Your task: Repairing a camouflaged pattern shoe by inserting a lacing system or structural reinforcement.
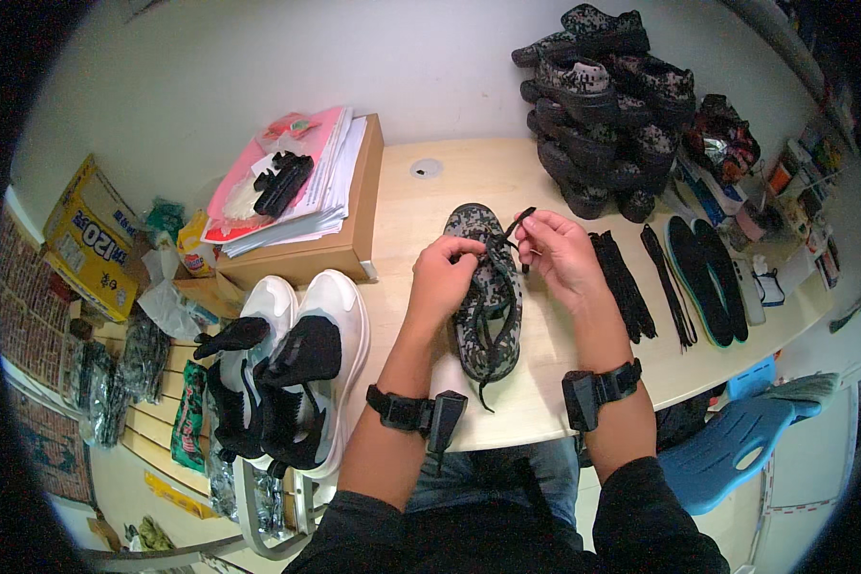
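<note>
A camouflage-patterned shoe (488, 349) with a black sole lies on the wooden table in front of me, its toe pointing away. My left hand (442, 277) is closed at the left side of its lacing, fingertips pressed against the upper. On the other side my right hand (557, 253) pinches a black shoelace (518, 222) between thumb and fingers, just above the eyelets. The lace runs from that hand to the front of the lacing. Whether the left fingertips also hold lace is hidden.
Camouflage shoes (607, 110) are piled at the back right. Bundled black laces (624, 287), looser laces (670, 287) and two dark insoles (706, 277) lie right of my hand. White sneakers (349, 330) stand at left, before a cardboard box (362, 196) topped with papers. A blue chair (727, 459) stands lower right.
</note>
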The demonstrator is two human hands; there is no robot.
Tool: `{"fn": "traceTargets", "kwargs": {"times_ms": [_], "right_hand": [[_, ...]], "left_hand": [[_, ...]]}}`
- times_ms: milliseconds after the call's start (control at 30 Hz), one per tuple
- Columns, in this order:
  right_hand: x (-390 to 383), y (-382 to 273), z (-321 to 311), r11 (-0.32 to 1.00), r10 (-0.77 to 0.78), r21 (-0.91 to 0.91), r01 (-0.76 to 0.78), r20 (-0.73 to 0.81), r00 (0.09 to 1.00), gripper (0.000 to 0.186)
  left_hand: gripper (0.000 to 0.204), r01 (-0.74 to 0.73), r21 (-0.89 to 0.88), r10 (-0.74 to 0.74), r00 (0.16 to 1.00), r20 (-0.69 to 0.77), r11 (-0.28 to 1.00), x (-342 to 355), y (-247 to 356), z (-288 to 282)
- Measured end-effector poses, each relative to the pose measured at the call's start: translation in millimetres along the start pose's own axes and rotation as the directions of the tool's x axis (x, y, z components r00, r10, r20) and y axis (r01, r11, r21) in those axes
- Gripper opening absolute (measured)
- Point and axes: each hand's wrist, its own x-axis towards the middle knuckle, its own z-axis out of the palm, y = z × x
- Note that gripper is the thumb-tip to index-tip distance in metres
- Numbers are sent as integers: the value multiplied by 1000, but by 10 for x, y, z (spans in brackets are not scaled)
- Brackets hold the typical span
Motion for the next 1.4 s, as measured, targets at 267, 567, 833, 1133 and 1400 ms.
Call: {"fn": "traceTargets", "kwargs": {"times_ms": [267,567,833,1133,1400], "right_hand": [[17,109,87,996,41,-84,-38,39,998,17],[13,123,132,986,-16,-163,24,49,999,15],[-20,70,183,990,-56,-133,52,-20,998,14],[88,207,29,875,-259,-421,239,9,966,9],[91,266,56,806,-257,-555,206,-15,966,9]], "left_hand": [[22,23,4,-23,999,-33,1000,24,-54,38],[23,-8,28,10,998,-55,1000,10,-58,41],[18,-49,51,51,998,-38,998,29,-136,46],[22,-67,146,73,997,-35,987,0,-67,67],[22,-58,165,60,998,-8,985,11,-56,55]]}}
